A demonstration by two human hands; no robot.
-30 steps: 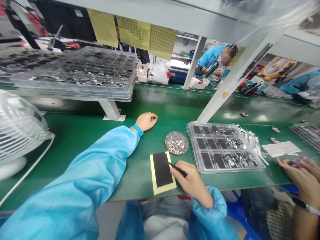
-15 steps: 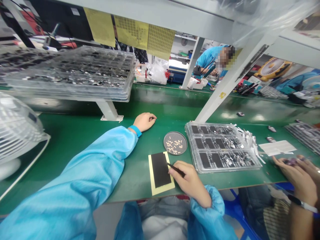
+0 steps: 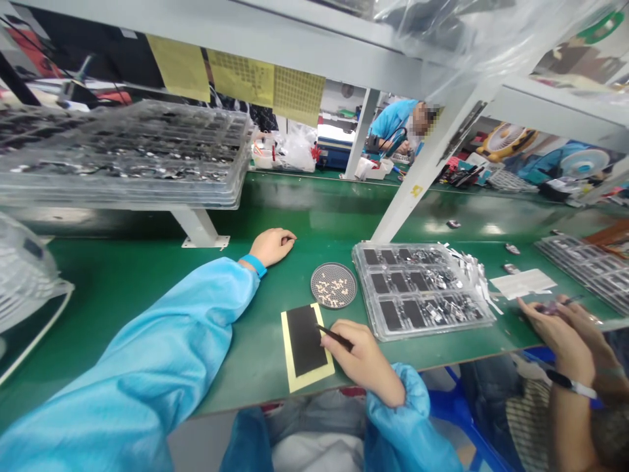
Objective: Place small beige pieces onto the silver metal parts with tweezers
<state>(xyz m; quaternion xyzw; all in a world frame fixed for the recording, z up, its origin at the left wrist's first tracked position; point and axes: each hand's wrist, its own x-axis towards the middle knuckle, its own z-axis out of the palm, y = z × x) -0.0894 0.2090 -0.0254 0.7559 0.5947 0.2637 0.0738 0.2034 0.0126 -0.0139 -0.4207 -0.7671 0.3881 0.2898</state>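
My right hand [image 3: 361,354] grips dark tweezers [image 3: 335,337], their tip at the right edge of a black sheet [image 3: 305,337] on a yellow backing [image 3: 289,366]. My left hand [image 3: 272,247] rests on the green bench farther back, its fingers curled together; whether anything small is between them is hidden. Between and beyond the hands lies a round grey perforated dish [image 3: 333,267] holding several small pale pieces [image 3: 334,288]. Right of the dish, a clear compartment tray [image 3: 372,319] holds black rectangles and small shiny parts.
White strips [image 3: 472,272] lie beside the tray. At right, a co-worker's hands [image 3: 555,328] handle a small part near a white sheet [image 3: 523,283]. Stacked clear trays [image 3: 162,190] sit on a raised shelf at left, above a white fan [image 3: 24,275]. A slanted post [image 3: 400,203] stands behind the tray.
The whole view has shifted, so the bench and both my hands appear slightly farther left. My hands keep their places relative to the sheet and dish. The co-worker's hands have moved slightly.
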